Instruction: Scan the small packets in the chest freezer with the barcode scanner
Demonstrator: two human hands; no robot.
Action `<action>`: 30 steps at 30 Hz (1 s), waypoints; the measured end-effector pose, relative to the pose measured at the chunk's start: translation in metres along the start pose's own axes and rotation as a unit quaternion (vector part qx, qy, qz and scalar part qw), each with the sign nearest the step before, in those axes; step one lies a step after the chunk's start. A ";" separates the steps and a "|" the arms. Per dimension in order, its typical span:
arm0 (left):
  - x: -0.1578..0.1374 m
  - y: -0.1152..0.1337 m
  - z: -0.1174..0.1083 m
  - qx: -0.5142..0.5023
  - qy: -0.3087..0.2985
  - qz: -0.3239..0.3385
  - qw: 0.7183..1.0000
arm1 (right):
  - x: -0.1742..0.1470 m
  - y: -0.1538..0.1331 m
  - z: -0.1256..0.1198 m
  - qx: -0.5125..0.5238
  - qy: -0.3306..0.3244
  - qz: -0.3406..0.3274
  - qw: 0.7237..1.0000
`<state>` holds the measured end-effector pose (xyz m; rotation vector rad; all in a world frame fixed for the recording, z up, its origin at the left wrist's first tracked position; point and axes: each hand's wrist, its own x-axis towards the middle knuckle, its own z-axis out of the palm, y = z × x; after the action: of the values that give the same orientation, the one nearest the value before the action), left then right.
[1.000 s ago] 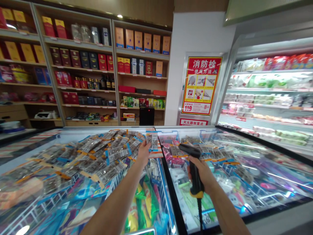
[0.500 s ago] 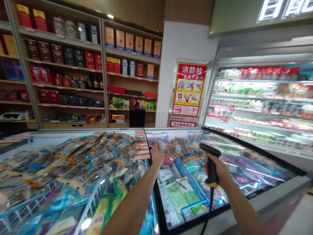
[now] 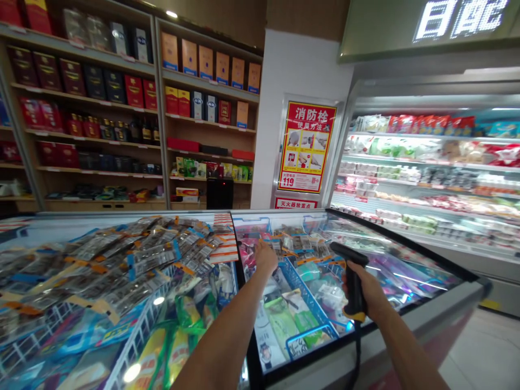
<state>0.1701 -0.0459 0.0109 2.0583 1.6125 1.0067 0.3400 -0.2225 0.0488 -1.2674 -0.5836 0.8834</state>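
Note:
My right hand (image 3: 368,287) is wrapped round the grip of a black and yellow barcode scanner (image 3: 353,284), held above the chest freezer's right half. Its head points left and its cable hangs down. My left hand (image 3: 267,258) reaches into the freezer over the blue basket (image 3: 311,295), beside pink packages (image 3: 247,253). Its fingertips point away from me and are mostly hidden, so whether it grips anything is unclear. Just past it lie small clear packets with orange and blue edges (image 3: 300,244). Green bags (image 3: 284,319) lie in the basket.
A large heap of similar packets (image 3: 154,254) covers the left freezer section, above white wire baskets (image 3: 138,336). A black frame edge (image 3: 254,346) divides the sections. Boxed goods stand on the shelves (image 3: 207,81) behind. To the right is a lit refrigerated display (image 3: 426,173).
The view has turned slightly right. My left hand has lowered a little, and the packet seen upright at its fingers is no longer distinct. My right hand still holds the scanner.

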 end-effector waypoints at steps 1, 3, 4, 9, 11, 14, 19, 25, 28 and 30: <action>-0.001 -0.004 -0.007 0.029 0.010 0.000 1.000 | 0.000 0.001 0.004 -0.003 -0.007 0.000 1.000; -0.004 -0.015 -0.024 0.083 0.036 -0.001 0.996 | -0.001 0.003 0.013 -0.007 -0.024 -0.003 1.000; -0.005 -0.023 -0.034 0.100 0.049 -0.001 0.994 | -0.002 0.005 0.018 -0.008 -0.034 -0.006 0.999; -0.012 -0.068 -0.091 0.157 0.108 -0.024 0.981 | -0.011 0.014 0.050 0.009 -0.076 0.005 0.997; -0.016 -0.085 -0.110 0.183 0.131 -0.030 0.974 | -0.014 0.018 0.063 0.012 -0.091 0.013 0.996; -0.025 -0.107 -0.130 0.207 0.140 -0.039 0.967 | -0.019 0.025 0.081 0.011 -0.114 0.024 0.993; -0.041 -0.119 -0.134 0.259 0.093 -0.009 0.961 | -0.029 0.029 0.108 0.010 -0.153 0.037 0.988; -0.044 -0.105 -0.130 0.239 0.051 -0.009 0.970 | -0.037 0.032 0.126 -0.016 -0.167 0.044 0.985; -0.041 -0.106 -0.137 0.217 0.050 -0.060 0.973 | -0.038 0.036 0.129 -0.012 -0.177 0.048 0.983; -0.036 -0.111 -0.140 0.157 0.029 -0.090 0.983 | -0.038 0.040 0.132 -0.015 -0.182 0.050 0.982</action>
<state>-0.0106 -0.0686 0.0243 2.0393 2.0583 0.7976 0.2041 -0.1779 0.0442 -1.1758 -0.8301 1.2070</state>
